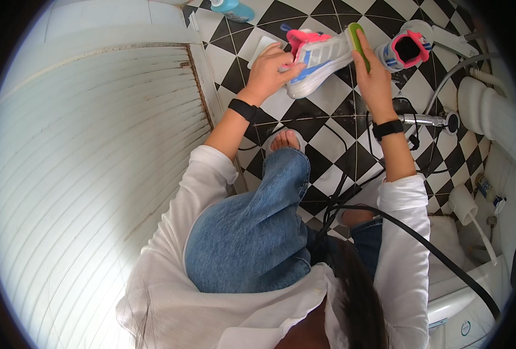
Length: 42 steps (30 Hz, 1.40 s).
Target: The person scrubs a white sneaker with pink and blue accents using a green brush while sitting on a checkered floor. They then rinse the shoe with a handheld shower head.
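My left hand point(272, 70) grips the heel end of a white, grey and blue sneaker point(321, 59) with a pink lining. The shoe is tilted with its white sole edge towards me. In my right hand point(373, 80) is a green-backed scrub brush point(359, 46), its pale bristles against the far end of the shoe. A second sneaker point(393, 54) of the same colours stands on the floor, right of the brush, its pink collar facing up. Behind my left hand lies a white flat object point(263, 47), partly covered.
A blue bottle point(236, 9) lies at the top on the black-and-white tiled floor point(330, 104). Black cables point(341, 198) run between my legs and past my right arm. A shower hose point(443, 80) and chrome valve point(428, 120) are at right. A white slatted door point(122, 118) borders the left.
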{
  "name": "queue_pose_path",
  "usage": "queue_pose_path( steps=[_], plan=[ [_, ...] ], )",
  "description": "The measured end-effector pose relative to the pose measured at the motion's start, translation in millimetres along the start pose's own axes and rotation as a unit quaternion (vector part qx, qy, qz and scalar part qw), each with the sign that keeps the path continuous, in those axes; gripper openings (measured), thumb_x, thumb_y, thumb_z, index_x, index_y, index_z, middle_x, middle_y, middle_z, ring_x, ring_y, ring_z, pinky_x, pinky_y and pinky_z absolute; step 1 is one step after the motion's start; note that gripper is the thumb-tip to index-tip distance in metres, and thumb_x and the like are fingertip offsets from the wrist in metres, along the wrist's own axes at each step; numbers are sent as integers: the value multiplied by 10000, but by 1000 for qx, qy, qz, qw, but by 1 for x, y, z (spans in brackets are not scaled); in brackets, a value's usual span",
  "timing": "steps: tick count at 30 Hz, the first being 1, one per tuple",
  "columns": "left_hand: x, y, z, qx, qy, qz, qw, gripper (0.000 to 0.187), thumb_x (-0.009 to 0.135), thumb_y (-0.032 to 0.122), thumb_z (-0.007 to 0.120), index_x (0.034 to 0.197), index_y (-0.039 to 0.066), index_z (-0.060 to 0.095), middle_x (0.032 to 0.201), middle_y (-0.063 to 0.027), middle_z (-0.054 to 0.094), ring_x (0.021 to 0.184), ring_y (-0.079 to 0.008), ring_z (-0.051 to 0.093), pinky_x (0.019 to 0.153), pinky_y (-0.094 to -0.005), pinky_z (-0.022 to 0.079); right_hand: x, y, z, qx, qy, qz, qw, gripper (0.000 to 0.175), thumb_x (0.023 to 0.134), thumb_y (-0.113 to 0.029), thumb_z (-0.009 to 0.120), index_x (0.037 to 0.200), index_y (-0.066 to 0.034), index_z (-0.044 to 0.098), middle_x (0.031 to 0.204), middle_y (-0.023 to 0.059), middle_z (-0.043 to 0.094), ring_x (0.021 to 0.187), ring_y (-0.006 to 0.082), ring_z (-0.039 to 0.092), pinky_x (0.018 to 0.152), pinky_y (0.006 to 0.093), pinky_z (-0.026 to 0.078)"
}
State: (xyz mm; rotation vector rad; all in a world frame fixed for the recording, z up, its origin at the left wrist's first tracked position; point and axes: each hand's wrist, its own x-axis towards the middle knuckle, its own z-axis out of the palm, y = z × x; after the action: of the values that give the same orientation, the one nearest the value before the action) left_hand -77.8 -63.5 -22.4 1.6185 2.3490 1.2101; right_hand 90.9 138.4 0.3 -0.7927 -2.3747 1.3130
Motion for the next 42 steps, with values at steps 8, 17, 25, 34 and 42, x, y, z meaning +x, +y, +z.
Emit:
queue_pose_path(
  steps=[8,17,25,34,42],
  plan=[
    [17,1,1,-519,-195,-465,691,320,963,197,719,1201,-10,663,1115,-57,709,1058,-160,669,946,-309,512,-13,-1,17,43,67,22,997,511,1073,-313,570,1571,-252,472,1288,211,690,1123,363,688,939,363,527],
    [38,15,68,-695,-89,-483,524,311,974,173,743,1260,81,661,1223,-29,704,1127,-134,660,1006,-297,499,-42,-14,20,28,24,82,996,519,1068,-306,567,1575,-303,455,1088,238,734,876,435,721,767,438,567],
    [31,40,58,-669,-56,-526,523,311,984,155,720,1270,51,652,1229,-66,709,1131,-198,674,1013,-347,521,0,-3,-2,-110,63,21,992,499,1075,-304,556,1565,-332,468,1010,225,723,792,403,707,720,421,553],
    [38,52,42,-610,-45,-620,492,323,955,128,738,1243,7,660,1187,-99,726,1071,-234,707,968,-357,553,-5,0,1,-49,122,-11,991,504,1080,-290,561,1574,-315,463,1218,157,727,676,260,700,682,328,544],
    [38,62,51,-618,-2,-589,521,277,989,167,688,1218,12,680,1190,-94,737,1081,-210,701,965,-338,537,-27,10,13,-27,-9,4,1000,506,1059,-270,596,1549,-327,485,1059,205,733,841,443,696,701,430,566]
  ],
)
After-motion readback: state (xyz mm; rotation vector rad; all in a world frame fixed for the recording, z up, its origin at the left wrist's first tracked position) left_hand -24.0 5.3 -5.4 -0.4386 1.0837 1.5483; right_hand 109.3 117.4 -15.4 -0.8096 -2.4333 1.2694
